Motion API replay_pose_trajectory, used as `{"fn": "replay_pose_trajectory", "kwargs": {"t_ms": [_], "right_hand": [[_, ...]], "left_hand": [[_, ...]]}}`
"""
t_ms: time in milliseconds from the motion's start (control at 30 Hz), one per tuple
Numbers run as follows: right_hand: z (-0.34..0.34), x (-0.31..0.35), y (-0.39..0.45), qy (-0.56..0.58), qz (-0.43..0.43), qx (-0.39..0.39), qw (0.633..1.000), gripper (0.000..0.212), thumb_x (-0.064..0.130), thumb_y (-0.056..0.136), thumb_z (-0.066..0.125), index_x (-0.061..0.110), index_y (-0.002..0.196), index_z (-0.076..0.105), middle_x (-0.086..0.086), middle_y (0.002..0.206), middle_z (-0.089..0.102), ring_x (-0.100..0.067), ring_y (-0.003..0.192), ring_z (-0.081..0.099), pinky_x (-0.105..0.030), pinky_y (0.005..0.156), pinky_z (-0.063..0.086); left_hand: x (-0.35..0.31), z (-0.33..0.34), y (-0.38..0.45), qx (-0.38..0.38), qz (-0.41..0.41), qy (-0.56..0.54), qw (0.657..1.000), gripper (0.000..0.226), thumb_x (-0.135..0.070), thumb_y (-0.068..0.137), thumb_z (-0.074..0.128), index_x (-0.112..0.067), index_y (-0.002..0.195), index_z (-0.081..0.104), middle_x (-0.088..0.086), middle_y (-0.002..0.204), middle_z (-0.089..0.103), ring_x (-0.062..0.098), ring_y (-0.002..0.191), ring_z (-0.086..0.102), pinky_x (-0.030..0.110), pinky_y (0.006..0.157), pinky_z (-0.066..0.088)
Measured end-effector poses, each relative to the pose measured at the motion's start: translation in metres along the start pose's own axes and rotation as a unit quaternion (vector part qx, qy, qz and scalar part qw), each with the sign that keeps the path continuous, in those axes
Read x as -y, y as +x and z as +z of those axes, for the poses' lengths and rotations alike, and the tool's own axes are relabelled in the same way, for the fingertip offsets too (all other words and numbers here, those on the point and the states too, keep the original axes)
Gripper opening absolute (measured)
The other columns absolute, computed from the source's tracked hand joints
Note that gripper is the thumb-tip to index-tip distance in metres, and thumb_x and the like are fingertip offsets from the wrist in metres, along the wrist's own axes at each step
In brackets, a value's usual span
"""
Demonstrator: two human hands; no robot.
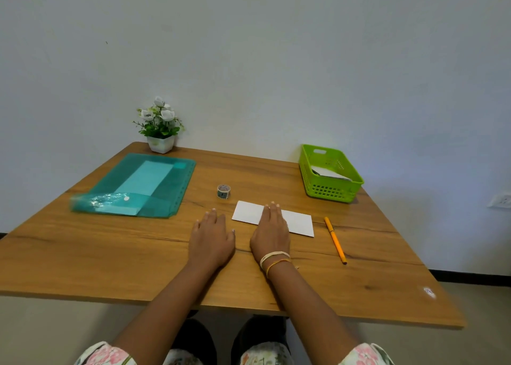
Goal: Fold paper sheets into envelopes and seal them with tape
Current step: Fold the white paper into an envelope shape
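A folded white paper (300,222) lies flat on the wooden table (110,254) near its middle. My right hand (272,230) rests palm down on the paper's middle, fingers together and flat. My left hand (211,236) lies flat on the bare wood just left of the paper, not touching it. A small roll of tape (223,191) stands upright a little beyond the paper's left end. A teal plastic folder (138,187) with white sheets inside lies at the far left.
A green plastic basket (330,173) holding folded white papers stands at the back right. An orange pen (335,239) lies right of the paper. A small potted plant (159,126) sits at the back by the wall.
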State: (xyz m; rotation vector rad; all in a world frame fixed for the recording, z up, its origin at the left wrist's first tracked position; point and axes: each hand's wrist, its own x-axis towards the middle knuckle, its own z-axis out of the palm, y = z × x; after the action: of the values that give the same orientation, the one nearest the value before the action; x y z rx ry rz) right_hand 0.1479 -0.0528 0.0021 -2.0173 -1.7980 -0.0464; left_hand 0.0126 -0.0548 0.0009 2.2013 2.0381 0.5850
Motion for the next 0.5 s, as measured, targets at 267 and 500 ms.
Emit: {"fn": "replay_pose_trajectory", "kwargs": {"t_ms": [267, 500], "right_hand": [[0.014, 0.058, -0.004, 0.081, -0.123, 0.047, 0.988, 0.027, 0.009, 0.088, 0.044, 0.013, 0.113, 0.054, -0.008, 0.113, 0.056, -0.025, 0.104, 0.056, -0.034, 0.083, 0.048], [0.033, 0.098, 0.011, 0.112, -0.158, 0.044, 0.980, 0.023, 0.010, 0.087, 0.047, 0.012, 0.107, 0.059, -0.009, 0.107, 0.058, -0.026, 0.098, 0.057, -0.035, 0.082, 0.050]], "left_hand": [[0.072, -0.025, 0.004, -0.114, -0.054, 0.056, 0.990, 0.051, -0.030, 0.089, 0.051, -0.012, 0.137, 0.046, 0.018, 0.155, 0.024, 0.031, 0.144, 0.021, 0.051, 0.116, 0.016], [0.108, -0.030, 0.017, -0.051, -0.158, 0.045, 0.985, 0.065, -0.041, 0.093, 0.041, -0.012, 0.148, 0.026, 0.023, 0.154, 0.022, 0.038, 0.142, 0.021, 0.055, 0.113, 0.018]]}}
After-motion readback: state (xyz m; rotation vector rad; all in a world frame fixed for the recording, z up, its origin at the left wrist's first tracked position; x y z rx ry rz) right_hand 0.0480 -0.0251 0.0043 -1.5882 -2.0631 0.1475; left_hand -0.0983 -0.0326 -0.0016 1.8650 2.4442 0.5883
